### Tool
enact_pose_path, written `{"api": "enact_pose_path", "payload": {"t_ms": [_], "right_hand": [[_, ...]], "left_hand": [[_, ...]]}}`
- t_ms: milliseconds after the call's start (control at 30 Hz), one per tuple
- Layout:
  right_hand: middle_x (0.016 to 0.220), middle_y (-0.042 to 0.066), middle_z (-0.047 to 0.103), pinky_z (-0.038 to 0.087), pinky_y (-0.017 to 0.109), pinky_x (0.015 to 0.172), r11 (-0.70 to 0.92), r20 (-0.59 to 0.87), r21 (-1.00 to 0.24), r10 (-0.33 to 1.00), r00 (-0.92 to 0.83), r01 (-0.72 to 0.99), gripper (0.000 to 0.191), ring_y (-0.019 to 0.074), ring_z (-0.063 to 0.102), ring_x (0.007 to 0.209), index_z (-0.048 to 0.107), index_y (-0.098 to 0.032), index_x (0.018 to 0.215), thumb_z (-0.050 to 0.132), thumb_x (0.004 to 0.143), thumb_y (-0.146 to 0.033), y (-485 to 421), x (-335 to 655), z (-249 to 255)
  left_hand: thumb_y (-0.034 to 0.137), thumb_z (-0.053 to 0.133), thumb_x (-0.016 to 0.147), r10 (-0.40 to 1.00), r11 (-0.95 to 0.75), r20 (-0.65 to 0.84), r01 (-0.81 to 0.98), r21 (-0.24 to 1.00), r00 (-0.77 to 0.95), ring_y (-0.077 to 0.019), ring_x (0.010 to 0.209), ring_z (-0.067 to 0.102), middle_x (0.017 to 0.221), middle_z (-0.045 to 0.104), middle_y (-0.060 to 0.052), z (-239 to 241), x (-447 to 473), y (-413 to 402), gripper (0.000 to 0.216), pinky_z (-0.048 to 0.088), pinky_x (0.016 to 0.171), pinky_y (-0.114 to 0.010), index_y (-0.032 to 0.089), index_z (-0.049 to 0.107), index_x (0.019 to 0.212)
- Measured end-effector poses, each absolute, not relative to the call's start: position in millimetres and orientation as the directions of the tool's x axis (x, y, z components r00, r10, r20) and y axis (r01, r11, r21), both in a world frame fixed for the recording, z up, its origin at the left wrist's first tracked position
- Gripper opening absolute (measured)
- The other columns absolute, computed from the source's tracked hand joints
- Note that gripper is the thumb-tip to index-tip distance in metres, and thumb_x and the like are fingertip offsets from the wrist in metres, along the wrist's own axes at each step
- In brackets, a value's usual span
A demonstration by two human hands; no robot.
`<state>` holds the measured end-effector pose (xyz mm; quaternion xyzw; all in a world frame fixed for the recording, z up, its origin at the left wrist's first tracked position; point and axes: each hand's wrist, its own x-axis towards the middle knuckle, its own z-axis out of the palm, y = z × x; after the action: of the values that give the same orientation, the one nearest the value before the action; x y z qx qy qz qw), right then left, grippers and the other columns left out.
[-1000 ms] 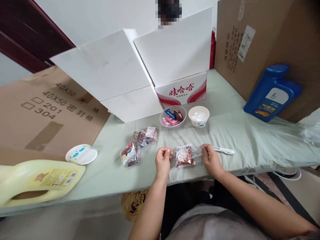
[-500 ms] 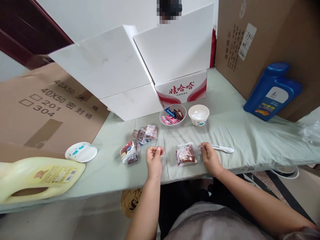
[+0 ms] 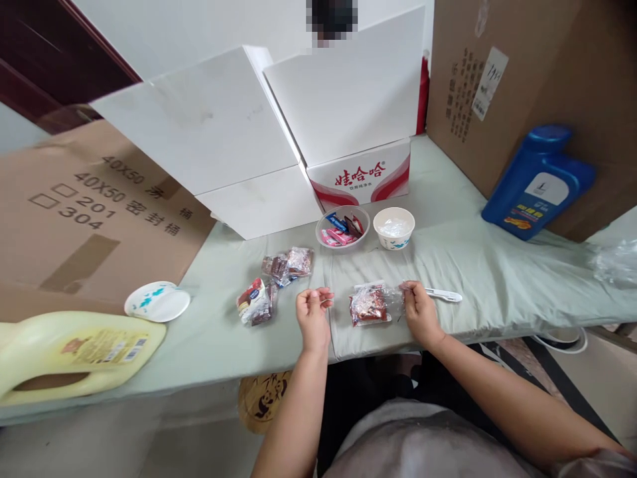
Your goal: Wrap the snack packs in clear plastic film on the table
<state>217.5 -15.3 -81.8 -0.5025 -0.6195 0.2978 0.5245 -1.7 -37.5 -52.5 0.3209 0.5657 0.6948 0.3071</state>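
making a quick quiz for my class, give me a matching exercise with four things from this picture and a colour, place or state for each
Things:
1. right hand
2. bowl
3. jug
4. cutter

Descriptions:
A. pale yellow, at the left end of the table
B. white, partly behind a hand
C. pinching clear wrap
D. holding blue and pink packets

Pairs: 1-C, 2-D, 3-A, 4-B

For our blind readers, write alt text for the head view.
A person's right hand pinches clear plastic at a reddish-brown packet on a green cloth, the left hand apart. More wrapped packets lie to the left; behind stand a clear bowl of colourful packets and a paper bowl.
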Motion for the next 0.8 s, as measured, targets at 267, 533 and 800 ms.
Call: {"api": "enact_pose_path", "payload": {"t_ms": [267, 533, 800], "right_hand": [[0.087, 0.005, 0.064, 0.047, 0.033, 0.07, 0.311, 0.307, -0.895, 0.95, -0.065, 0.318, 0.02, 0.0193, 0.06, 0.075, 0.053, -0.023, 0.101, 0.036, 0.096, -0.033, -16.5, 215.1, -84.0], [0.081, 0.003, 0.062, 0.047, 0.031, 0.067, 0.299, 0.332, -0.897, 0.942, 0.05, 0.325, 0.021, 0.0177, 0.057, 0.069, 0.053, -0.022, 0.099, 0.035, 0.095, -0.033, -17.2, 219.4, -77.7], [0.064, -0.001, 0.054, 0.045, 0.03, 0.055, 0.234, 0.258, -0.932, 0.965, 0.051, 0.277, 0.024, 0.0162, 0.052, 0.055, 0.052, -0.022, 0.1, 0.036, 0.095, -0.039, -16.3, 216.1, -78.0]], "left_hand": [[0.035, 0.081, 0.064, 0.956, -0.127, 0.234, 0.47, 0.874, -0.177, -0.0197, 0.089, 0.059, 0.091, 0.064, -0.004, -52.0, 28.6, -42.4, 0.037, 0.047, 0.08, -0.032, 0.021, 0.067, 0.095], [0.044, 0.068, 0.078, 0.786, -0.169, 0.123, -0.02, 0.985, -0.606, -0.0095, 0.06, 0.05, 0.066, 0.053, 0.004, -56.6, 4.7, -34.9, 0.028, 0.042, 0.06, -0.022, 0.018, 0.057, 0.078], [0.051, 0.064, 0.078, 0.636, -0.242, 0.145, -0.018, 0.97, -0.758, -0.0102, 0.066, 0.054, 0.084, 0.06, -0.002, -58.4, -22.3, -42.8, 0.035, 0.046, 0.062, -0.024, 0.019, 0.05, 0.084]]}}
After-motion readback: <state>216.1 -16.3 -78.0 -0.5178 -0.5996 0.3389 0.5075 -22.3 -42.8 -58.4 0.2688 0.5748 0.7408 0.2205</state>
